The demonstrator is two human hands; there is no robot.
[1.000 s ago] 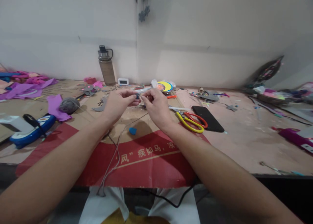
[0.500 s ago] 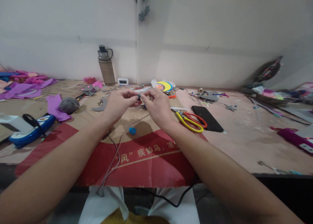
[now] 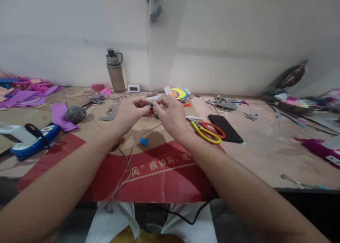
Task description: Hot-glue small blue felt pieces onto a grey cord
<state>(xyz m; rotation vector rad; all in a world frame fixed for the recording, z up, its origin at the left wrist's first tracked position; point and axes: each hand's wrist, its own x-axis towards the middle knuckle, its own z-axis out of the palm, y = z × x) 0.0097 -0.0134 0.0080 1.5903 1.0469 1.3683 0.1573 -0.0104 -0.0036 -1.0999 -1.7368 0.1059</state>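
Note:
My left hand and my right hand meet above the cardboard, fingertips pinched together. Between them they hold a small dark piece, mostly hidden by the fingers, so its kind does not show. From below my right hand, a thin grey yarn runs down over the red part of the cardboard sheet and hangs past the table edge. On the cardboard beneath my hands lies a small blue piece. A ball of grey yarn sits left of my left hand.
Scissors with red and yellow handles lie beside a black phone at right. A water bottle and small white clock stand by the wall. Purple felt and a blue tool are at left; a magenta tool is at right.
Almost nothing moves. The fingertips of my left hand shift slightly around the small dark piece, while my right hand stays in place.

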